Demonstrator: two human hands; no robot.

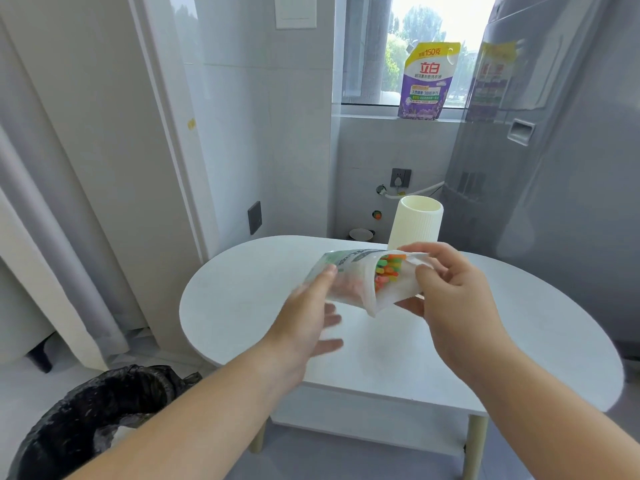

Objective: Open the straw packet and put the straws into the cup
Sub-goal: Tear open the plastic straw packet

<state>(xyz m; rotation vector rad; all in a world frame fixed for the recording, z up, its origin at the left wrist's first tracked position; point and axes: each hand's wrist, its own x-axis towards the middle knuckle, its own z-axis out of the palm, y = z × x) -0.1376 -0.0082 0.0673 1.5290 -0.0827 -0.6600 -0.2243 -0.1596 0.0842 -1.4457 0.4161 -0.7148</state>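
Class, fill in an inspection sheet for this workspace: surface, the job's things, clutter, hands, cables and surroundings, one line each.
Surface: white oval table, bare apart from the cup.
Job's things: straw packet held above the table, mouth open, coloured straws showing inside; cream ribbed cup upright at the far edge, no straws seen in it.
Clutter: nothing seen on the table.
Hands: left hand grips the packet body; right hand pinches its open edge.
Cables: white hose along the wall near a socket.
Surroundings: black-lined bin on the floor; detergent pouch on the windowsill; grey appliance on the right.
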